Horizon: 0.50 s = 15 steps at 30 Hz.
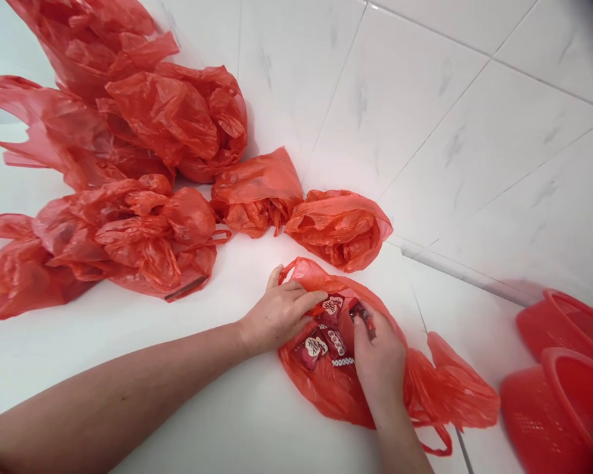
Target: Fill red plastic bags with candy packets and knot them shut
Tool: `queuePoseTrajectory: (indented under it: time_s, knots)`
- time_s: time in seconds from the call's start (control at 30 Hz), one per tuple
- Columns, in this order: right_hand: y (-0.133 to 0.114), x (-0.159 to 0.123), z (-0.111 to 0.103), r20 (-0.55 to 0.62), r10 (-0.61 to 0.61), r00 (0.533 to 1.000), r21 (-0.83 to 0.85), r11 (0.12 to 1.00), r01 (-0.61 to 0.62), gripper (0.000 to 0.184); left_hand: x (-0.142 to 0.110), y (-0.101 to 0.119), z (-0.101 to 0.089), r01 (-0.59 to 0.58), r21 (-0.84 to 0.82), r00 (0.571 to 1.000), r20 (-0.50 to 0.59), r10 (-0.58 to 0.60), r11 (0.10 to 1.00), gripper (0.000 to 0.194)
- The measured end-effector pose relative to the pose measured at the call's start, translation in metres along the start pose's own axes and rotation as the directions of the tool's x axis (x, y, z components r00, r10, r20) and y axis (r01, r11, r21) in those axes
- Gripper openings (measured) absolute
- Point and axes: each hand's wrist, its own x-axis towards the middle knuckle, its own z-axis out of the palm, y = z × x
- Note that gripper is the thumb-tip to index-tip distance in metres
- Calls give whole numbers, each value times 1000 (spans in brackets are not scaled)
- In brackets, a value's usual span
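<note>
An opened red plastic bag (326,401) lies on the white surface in front of me, with several small dark red packets (335,343) inside that carry white printed labels. My left hand (279,317) is closed on the bag's far left rim, its thumb by a handle loop and its fingers reaching over the opening. Inside the bag, my right hand (379,352) pinches a small dark packet (360,311) at the right side. My right fingers cover part of that packet.
Several crumpled red plastic bags (158,230) are heaped at the left. Two smaller red bags (343,230) rest against the white tiled wall (375,99). Red plastic baskets (534,401) stand at the right. A narrow gap (464,447) runs between panels of the surface.
</note>
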Motion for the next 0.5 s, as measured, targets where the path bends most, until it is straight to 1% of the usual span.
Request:
queuePoseTrajectory:
  time_s: [0.1,0.17,0.2,0.27,0.37,0.43,0.5]
  knots:
    - [0,0,-1,-46,-43,998,21,999,44,36,0,0,1,0,-9,1000,1,0,1000,30]
    - [-1,-1,-3,-31,-53,998,20,998,54,30,0,0,1,-1,-14,1000,0,1,1000,31]
    - [-2,-1,-4,9,-45,999,14,999,45,26,0,0,1,-2,-15,1000,-1,2,1000,31]
    - [-5,-2,-5,137,-9,991,-17,1000,11,25,1,0,1,-1,-14,1000,0,1,1000,30]
    - [-10,-5,-4,318,21,948,-102,995,12,25,1,1,0,4,-8,1000,5,-4,1000,31]
    - [-13,-7,-3,377,13,926,-154,987,49,21,1,2,0,6,-11,1000,7,-6,1000,31]
    - [-14,-8,-2,397,9,918,-177,982,68,18,1,2,0,6,-15,1000,9,-5,1000,31]
